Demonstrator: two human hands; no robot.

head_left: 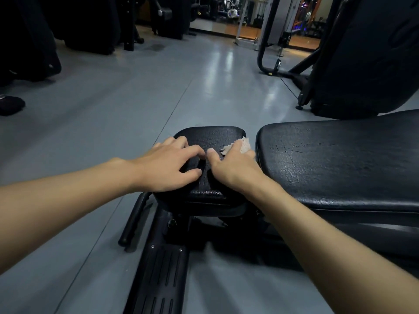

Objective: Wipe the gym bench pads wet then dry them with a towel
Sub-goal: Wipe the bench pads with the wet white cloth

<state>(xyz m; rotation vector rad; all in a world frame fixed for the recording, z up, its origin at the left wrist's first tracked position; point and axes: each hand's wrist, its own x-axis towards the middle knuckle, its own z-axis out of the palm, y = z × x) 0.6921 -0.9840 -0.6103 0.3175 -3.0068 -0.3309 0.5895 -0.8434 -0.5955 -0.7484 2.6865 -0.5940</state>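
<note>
Across the whole view runs a grey gym floor [136, 98], glossy where the lights reflect, with dark machines [90, 26] standing along its far left side and a large black machine [362, 53] rising at the upper right. Nearer, on the right, lies the bench's long back pad [340, 159], black, with a cracked and flaking surface. Just beside its left end, across a narrow gap, sits the smaller seat pad [210, 137], equally black and worn. Below the seat pad the bench's ribbed black base [163, 268] reaches toward the bottom edge, and a black handle bar [133, 220] slants down at its left.

Both bare forearms come in from the lower corners and meet on the seat pad. The left hand [172, 166] rests palm down on the pad's left half, fingers spread and loosely bent, holding nothing. The right hand [233, 168] is on the pad's right half, thumb stretched toward the left hand, its bent fingers holding a pale crumpled towel [242, 143] against the pad. The towel pokes out beyond the fingertips, close to the gap before the long pad
</note>
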